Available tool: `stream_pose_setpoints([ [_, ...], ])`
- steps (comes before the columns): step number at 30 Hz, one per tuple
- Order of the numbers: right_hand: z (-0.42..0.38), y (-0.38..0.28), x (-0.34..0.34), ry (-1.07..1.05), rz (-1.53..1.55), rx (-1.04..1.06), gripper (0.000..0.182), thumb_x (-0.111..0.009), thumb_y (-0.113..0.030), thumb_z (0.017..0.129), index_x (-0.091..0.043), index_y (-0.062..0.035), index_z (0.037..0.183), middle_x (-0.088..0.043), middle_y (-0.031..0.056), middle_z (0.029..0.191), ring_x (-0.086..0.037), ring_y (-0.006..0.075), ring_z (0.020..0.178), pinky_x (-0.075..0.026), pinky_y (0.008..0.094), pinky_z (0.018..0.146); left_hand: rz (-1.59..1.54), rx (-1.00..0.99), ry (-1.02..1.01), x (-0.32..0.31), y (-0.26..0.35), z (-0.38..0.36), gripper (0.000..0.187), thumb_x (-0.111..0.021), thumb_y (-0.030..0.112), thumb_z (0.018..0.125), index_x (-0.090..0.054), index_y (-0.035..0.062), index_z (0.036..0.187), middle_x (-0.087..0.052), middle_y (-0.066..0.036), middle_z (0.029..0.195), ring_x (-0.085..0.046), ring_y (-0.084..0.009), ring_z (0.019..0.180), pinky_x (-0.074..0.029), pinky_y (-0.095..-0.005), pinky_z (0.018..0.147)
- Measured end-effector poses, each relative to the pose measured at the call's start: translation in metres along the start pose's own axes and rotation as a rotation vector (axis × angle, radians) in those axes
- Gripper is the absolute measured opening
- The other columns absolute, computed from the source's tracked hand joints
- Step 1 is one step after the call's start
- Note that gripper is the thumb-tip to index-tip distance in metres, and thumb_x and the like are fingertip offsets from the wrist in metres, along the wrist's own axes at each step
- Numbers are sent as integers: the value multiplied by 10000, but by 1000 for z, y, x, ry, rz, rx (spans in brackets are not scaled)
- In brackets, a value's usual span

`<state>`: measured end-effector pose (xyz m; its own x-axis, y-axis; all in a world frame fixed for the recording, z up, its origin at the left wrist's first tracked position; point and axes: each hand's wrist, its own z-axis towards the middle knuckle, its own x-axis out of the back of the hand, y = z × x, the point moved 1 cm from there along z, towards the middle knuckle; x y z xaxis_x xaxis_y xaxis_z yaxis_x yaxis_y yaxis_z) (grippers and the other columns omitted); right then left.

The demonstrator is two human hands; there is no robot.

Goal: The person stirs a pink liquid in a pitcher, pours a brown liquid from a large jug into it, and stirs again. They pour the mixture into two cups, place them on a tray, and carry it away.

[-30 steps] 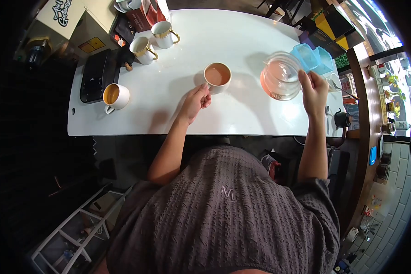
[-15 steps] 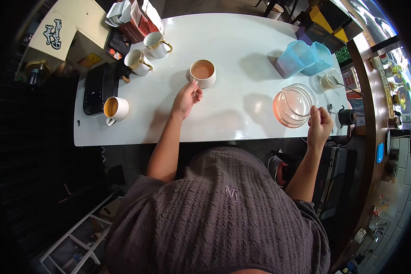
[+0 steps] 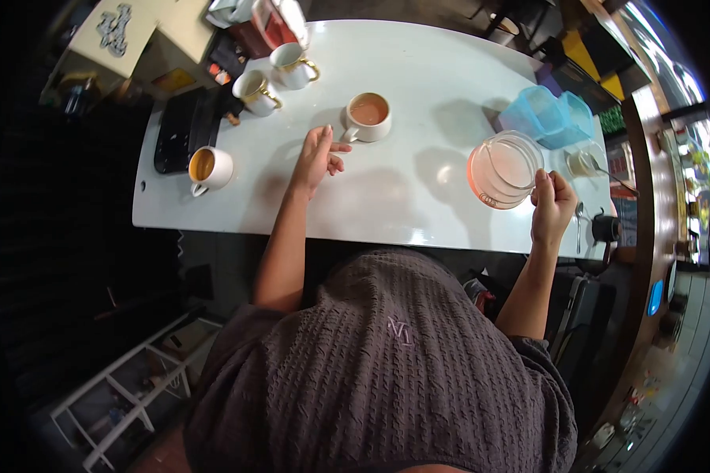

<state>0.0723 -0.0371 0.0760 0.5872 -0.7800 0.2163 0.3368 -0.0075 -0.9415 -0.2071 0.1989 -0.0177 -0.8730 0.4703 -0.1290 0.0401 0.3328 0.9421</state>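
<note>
Taking the mug at mid-bench as the centre of a clock, the step in hand looks like handling the glass pitcher (image 3: 503, 169) beside an already filled cream mug (image 3: 377, 130). The right hand (image 3: 554, 206) is closed around the pitcher's handle, between three and four o'clock; judging by the shadow lying apart from it, the pitcher is off the white bench (image 3: 371, 205). The left hand (image 3: 317, 163) holds nothing: its fingers are loosely spread at about half past seven, just beside the mug's handle, and whether a fingertip brushes it I cannot tell.

The next move probably calls for keeping the pitcher level in a firm grasp, and for the left hand to avoid knocking the mug.

The pitcher is clear and rounded, with a pinkish-orange tint low down; how much liquid it contains is hard to tell. The cream mug stands upright, its milky brown drink fairly near the rim and its handle towards seven o'clock. Two blue containers (image 3: 546, 118) stand near the pitcher, around three o'clock.
</note>
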Motion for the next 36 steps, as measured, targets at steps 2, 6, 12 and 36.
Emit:
stream_pose_setpoints([
  [2, 9, 0, -15, -59, 63, -9, 406, -623, -156, 855, -347, -65, 572, -309, -78, 567, -243, 30, 556, -167, 225, 480, 16, -36, 98, 29, 0, -10, 379, -443, 397, 949, -493, 32, 1036, -581, -79, 839, -522, -75, 621, -385, -186, 526],
  [6, 20, -7, -52, -177, 89, 28, 377, -622, -160, 842, -374, -62, 575, -316, -79, 563, -249, 29, 548, -172, 224, 480, 268, -353, 524, 113, -4, -36, 314, -581, 284, 889, -506, 32, 1060, -576, -61, 817, -542, -108, 707, -436, -241, 641],
  [12, 23, -26, -117, -346, 190, 44, 357, -620, -174, 839, -399, -53, 586, -318, -80, 561, -251, 30, 547, -184, 230, 478, 333, -186, 1072, 191, -4, -78, 611, -597, 498, 825, -435, 26, 1177, -566, -80, 765, -570, -185, 660, -457, -317, 624],
  [36, 50, -86, -153, -505, -37, 252, 450, -671, -286, 772, -335, -89, 546, -299, -77, 539, -269, 36, 530, -202, 233, 450, -22, -94, 345, 134, 22, -109, 383, -521, 431, 902, -553, 85, 741, -505, 25, 629, -463, -52, 521, -319, -187, 481],
])
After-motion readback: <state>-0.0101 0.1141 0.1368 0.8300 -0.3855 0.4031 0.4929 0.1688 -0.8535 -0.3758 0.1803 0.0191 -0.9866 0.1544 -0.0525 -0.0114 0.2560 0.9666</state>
